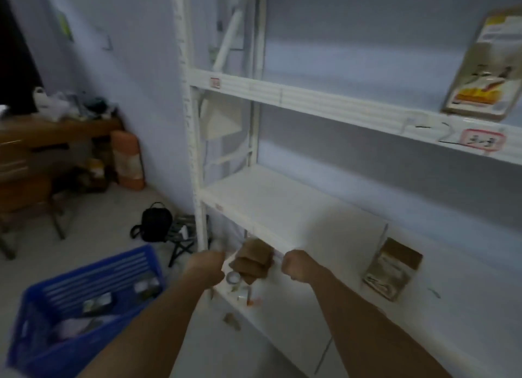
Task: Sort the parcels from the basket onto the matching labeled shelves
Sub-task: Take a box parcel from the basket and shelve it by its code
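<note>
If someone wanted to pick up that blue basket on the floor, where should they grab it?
Probably by the top rim of the blue basket, one hand on each long side, reaching down from above. It sits open side up on the floor with parcels inside, and its slatted walls end in a solid upper edge that fingers could hook under. The frame is blurred, so I cannot tell whether it has handles.

A large handwritten "2" is seen on the front edge of the upper shelf, just left of a red-bordered label whose small characters are too blurred to be read. A small red label is fixed at the left end of the same edge, unreadable. Print on the parcel above cannot be made out.
</note>
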`<state>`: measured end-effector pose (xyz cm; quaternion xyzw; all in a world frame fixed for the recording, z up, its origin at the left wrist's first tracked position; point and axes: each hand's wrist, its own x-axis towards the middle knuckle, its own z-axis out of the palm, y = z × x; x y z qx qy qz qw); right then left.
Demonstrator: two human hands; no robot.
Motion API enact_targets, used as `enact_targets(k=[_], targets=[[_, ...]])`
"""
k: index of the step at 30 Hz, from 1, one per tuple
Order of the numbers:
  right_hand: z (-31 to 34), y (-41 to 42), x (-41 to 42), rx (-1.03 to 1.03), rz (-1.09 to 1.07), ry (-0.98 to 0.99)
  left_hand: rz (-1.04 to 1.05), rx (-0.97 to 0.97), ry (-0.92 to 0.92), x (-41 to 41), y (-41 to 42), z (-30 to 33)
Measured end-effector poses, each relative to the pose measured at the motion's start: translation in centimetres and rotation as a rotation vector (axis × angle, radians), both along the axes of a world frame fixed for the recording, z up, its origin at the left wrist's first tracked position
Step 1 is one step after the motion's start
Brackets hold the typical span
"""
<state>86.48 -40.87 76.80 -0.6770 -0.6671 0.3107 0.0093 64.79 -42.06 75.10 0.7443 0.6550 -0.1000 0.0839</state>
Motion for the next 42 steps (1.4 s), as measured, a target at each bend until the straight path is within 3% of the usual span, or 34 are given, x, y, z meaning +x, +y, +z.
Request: enact_targets(k=[4,6,9,17,25,29,33,37,42], targets=[[-2.4,5.5,-11.5,0.075,0.182,-0.091,0.23,-0.065,0.047,-12.6,1.1,-1.5],[-3.1,6.8,-16.6,0.031,0.268,-0.039,0.311,-0.106,0.04,-16.8,1.3,-2.7],[-4.0,9.0,-23.3,-0.068,0.37,0.056,0.406,-0.13,-0.015,-22.3,1.1,-3.8],[-10.4,19.6,-39.7,-0.123,0.618,-0.011,0.748,-0.223,-0.134,-34.8,5.1,-8.3],[-15.6,29.7,-53.3,-0.17,0.723,0.016,0.793,-0.259,-0.141,-44.0,16.2,-10.9],[-20.7,32.4,-57.9,-0.172,0.754,-0.069,0.748,-0.234,-0.179,-47.4,21.0,-13.6],[-26.1,34.8,-62.3,-0.259,0.759,-0.074,0.742,-0.309,-0.186,-52.5,24.7,-19.0],[-30.6,37.2,-66.8,-0.347,0.682,-0.084,0.727,-0.505,-0.191,-58.5,27.1,-26.5],[-39.1,39.5,-72.5,-0.445,0.663,-0.111,0.77,-0.503,-0.31,-65.1,28.8,-34.0]])
